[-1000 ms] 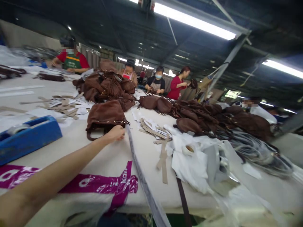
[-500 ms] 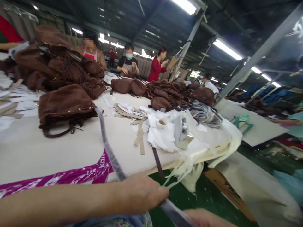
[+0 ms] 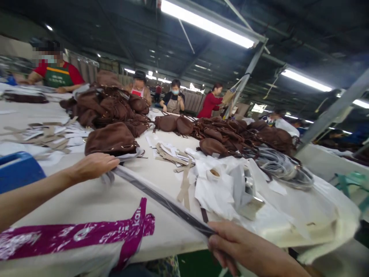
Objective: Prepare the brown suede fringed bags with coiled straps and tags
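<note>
My left hand [image 3: 92,166] is closed on the far end of a long strap wrapped in clear plastic [image 3: 161,200], just in front of a brown suede bag [image 3: 111,139] lying on the white table [image 3: 86,200]. My right hand [image 3: 245,250] grips the strap's near end at the table's front edge. The strap is stretched taut between both hands, running diagonally across the table.
A blue tape dispenser [image 3: 17,171] sits at left, a magenta printed plastic bag [image 3: 75,232] at the near edge. Piles of brown bags [image 3: 236,134], card strips [image 3: 170,156], white wrapping [image 3: 227,188] and a tape roll [image 3: 213,174] cover the table. Several people work at the far side.
My left hand went from the near end of the strap back out to the brown bag. My right hand came up and took the near end. The view swung left.
</note>
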Motion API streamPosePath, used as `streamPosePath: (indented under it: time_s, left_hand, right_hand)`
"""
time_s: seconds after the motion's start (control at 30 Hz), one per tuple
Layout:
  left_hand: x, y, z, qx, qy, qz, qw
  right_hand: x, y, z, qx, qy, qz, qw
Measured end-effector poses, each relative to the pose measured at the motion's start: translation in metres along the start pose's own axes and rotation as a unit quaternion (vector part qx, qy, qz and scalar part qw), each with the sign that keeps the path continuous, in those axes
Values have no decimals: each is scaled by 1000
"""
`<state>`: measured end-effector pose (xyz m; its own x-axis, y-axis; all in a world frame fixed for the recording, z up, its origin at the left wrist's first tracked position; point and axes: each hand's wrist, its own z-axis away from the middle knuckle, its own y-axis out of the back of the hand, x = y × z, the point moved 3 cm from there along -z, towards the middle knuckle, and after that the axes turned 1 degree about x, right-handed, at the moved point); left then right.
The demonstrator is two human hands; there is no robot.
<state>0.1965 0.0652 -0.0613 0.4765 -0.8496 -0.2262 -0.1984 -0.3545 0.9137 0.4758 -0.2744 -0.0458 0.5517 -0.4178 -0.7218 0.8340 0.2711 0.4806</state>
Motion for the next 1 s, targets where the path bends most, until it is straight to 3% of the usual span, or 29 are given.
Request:
streamPosePath:
  time_s: [0.07, 0.13, 0.2, 0.23, 0.3, 0.37, 0.4, 0.47, 0.53, 0.6, 0.67, 0.7, 0.73, 0.8, 0.87, 1.0]
  left_hand:
    - [-12, -2, 11, -70, 20, -35, 997]
    - [-8, 10, 20, -88, 63, -42, 993]
    - [18, 31, 24, -53, 73, -10, 996]
    - [40, 39, 24, -41, 38, 24, 998]
    - [85, 48, 15, -32, 4, 99, 995]
    - [119, 39, 0, -72, 54, 153, 984]
    - [129, 28, -8, -116, 105, 164, 974]
    - [138, 5, -22, -149, 149, 178, 961]
    - [135, -13, -29, -151, 175, 179, 956]
    - [127, -23, -30, -148, 193, 173, 954]
    - [123, -25, -28, -147, 188, 170, 956]
    - [125, -25, -26, -144, 172, 169, 960]
    - [129, -25, -25, -139, 151, 167, 964]
    - [143, -27, -22, -125, 104, 152, 975]
    - [161, -34, -17, -104, 49, 123, 986]
    - [189, -49, -9, -38, -58, 89, 994]
  right_hand:
    - [-27, 14, -23, 49, 31, 152, 987]
    - [-56, 20, -52, 102, 71, 330, 936]
    - [-84, 16, -83, 134, 107, 465, 868]
    - [-96, 12, -98, 141, 126, 503, 844]
    - [-116, 0, -127, 147, 166, 533, 817]
    - [-129, -11, -151, 152, 204, 540, 802]
    - [-131, -15, -160, 155, 216, 547, 794]
    - [-126, -18, -171, 202, 222, 548, 781]
    - [-108, -14, -173, 304, 213, 495, 786]
    - [-79, -8, -168, 385, 205, 362, 824]
    - [-44, -9, -169, 340, 175, 178, 907]
    - [-28, -12, -171, 291, 123, 58, 947]
    - [-14, -16, -174, 241, 67, -61, 966]
    - [2, -23, -182, 178, -18, -249, 952]
    - [4, -19, -192, 206, -19, -261, 943]
    - [-9, 4, -209, 311, 32, -4, 950]
